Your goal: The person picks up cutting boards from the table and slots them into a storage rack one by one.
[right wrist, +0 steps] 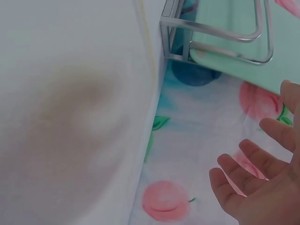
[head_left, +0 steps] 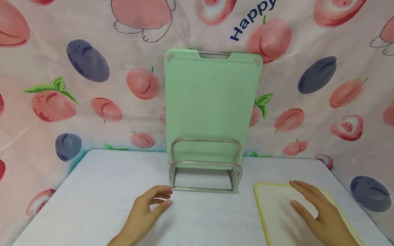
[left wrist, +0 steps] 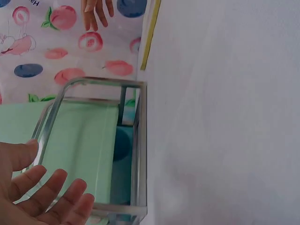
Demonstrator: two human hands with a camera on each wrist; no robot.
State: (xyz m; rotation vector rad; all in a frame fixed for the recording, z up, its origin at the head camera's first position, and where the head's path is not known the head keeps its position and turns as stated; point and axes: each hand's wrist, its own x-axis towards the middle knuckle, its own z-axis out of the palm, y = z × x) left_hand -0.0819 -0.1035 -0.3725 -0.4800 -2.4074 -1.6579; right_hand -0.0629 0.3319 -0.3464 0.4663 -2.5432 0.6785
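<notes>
A green cutting board (head_left: 212, 102) stands upright in a metal rack (head_left: 203, 190) at the back of the table. At the rack's front left corner hovers my left hand (head_left: 144, 210), its fingers loosely bent with nothing between them; whether a fingertip touches the rack I cannot tell. Over on the right, my right hand (head_left: 323, 213) is held above a white board with a yellow rim (head_left: 274, 205), fingers spread and holding nothing. The left wrist view shows the left hand (left wrist: 42, 192) beside the rack (left wrist: 140, 154). In the right wrist view the right hand (right wrist: 267, 178) has its fingers apart.
White cloth covers the table (head_left: 101, 191). Behind it hangs a curtain (head_left: 117, 85) printed with peaches and blue fruit. The rack's front slot, ahead of the green board, shows bare bars. The yellow-rimmed board lies flat at the right table edge.
</notes>
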